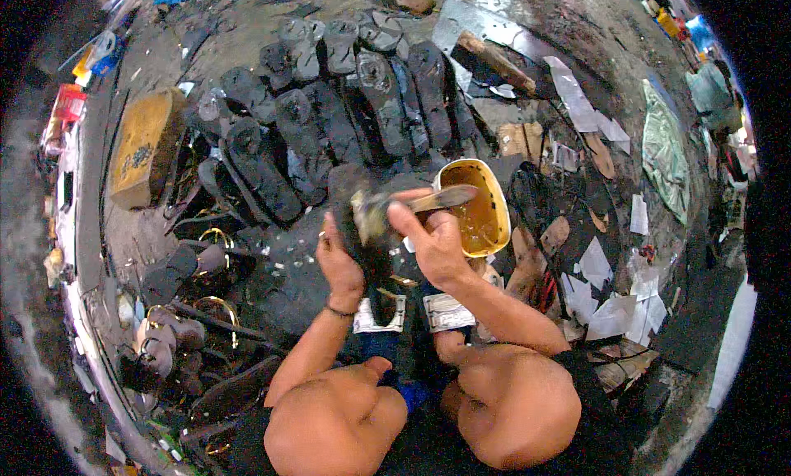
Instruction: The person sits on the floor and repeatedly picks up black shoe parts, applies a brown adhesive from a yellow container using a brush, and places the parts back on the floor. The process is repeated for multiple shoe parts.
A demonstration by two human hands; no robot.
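My left hand [339, 266], with a ring and a dark wristband, is closed on a dark shoe sole [348, 192] held upright in front of my knees. In my right hand [435, 247] is a brush [445, 199] with a pale wooden handle. Its yellowish, clotted bristles press against or hover just over the sole's face; motion blur hides which. Beyond the right hand stands a yellow-rimmed tub [504, 216] with amber, glue-like liquid inside. The end of the brush handle overlaps the tub's opening in view.
Rows of black soles [383, 97] lie on the ground ahead. At the left are a worn yellow block [147, 150] and a heap of dark sandals with gold-coloured rings [221, 311]. Paper scraps [614, 318] and a wooden piece [494, 62] lie to the right.
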